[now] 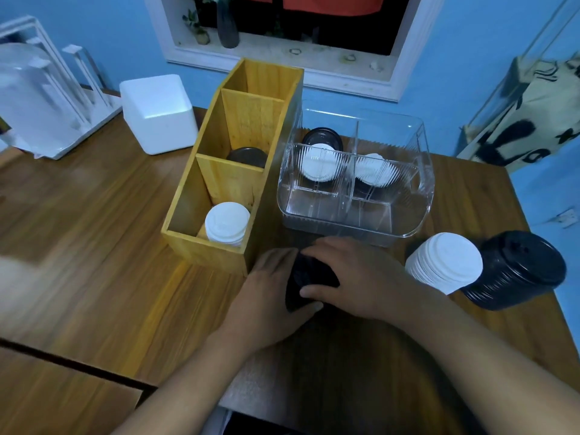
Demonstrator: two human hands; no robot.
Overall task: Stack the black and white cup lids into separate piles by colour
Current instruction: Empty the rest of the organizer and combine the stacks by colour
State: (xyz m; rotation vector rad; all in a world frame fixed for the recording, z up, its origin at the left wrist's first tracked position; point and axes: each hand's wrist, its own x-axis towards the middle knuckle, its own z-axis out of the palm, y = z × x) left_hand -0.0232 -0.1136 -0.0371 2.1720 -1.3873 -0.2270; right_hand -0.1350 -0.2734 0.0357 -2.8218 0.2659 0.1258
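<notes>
Both my hands close around a small stack of black lids [309, 277] on the table in front of me. My left hand [270, 296] grips it from the left and my right hand [351, 274] from the right, thumb over the front. To the right stand a pile of white lids [444, 262] and a pile of black lids [514, 271], side by side. The wooden box [219, 171] holds white lids [226, 224] in its near compartment and black lids [248, 157] in the middle one. The clear bin [354, 215] holds white lids [320, 166] and black ones [321, 138].
A white foam box [157, 114] and a white rack [40, 98] stand at the back left of the wooden table [94, 230]. A printed tote bag [527, 120] hangs at the right. The blue wall and a window sill lie behind.
</notes>
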